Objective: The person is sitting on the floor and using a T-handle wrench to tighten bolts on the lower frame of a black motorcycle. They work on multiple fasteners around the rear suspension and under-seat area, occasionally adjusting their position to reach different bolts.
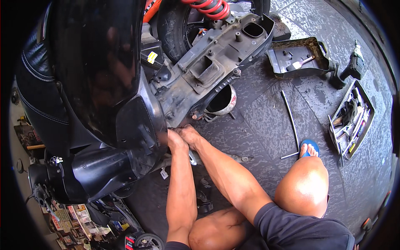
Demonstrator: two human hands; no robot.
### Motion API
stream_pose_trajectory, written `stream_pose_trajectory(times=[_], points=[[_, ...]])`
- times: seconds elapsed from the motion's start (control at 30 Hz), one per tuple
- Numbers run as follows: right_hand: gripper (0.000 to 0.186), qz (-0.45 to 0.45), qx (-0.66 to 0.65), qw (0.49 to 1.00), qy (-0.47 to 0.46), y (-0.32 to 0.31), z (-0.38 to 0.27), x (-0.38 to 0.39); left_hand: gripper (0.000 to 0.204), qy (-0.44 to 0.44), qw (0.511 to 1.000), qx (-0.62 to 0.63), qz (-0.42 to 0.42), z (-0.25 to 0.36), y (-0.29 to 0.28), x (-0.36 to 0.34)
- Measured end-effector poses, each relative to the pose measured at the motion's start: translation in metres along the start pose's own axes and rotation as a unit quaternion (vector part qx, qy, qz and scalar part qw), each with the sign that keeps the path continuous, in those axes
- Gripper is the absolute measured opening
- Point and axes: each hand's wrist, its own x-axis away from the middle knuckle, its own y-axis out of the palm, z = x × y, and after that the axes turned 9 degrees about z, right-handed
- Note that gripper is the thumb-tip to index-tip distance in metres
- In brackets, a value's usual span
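Both hands reach to the lower edge of a scooter's black body panel, just below the grimy metal engine casing. My left hand is partly behind the panel edge, with its fingers hidden. My right hand is beside it, fingers curled against the underside; what they grip is hidden. A small silver metal part shows between the forearms, and a white tag hangs lower down.
Right: a black pan with a brush, a power drill, a tray of tools and a long metal bar near my sandalled foot. A wheel and red spring are behind the casing. Cluttered items lie lower left.
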Motion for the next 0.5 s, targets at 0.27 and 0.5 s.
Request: stream_pose_trajectory(times=[0.27,0.5], points=[[0.022,-0.021,0.013,1.0,0.01,0.003,-0.002,-0.004,0.067,0.003,1.0,0.026,-0.018,-0.002,-0.003,-0.007],[0.021,0.035,0.042,0.998,-0.024,0.004,0.0,-0.004,0.067,-0.01,1.0,-0.018,0.01,-0.009,-0.007,-0.012]])
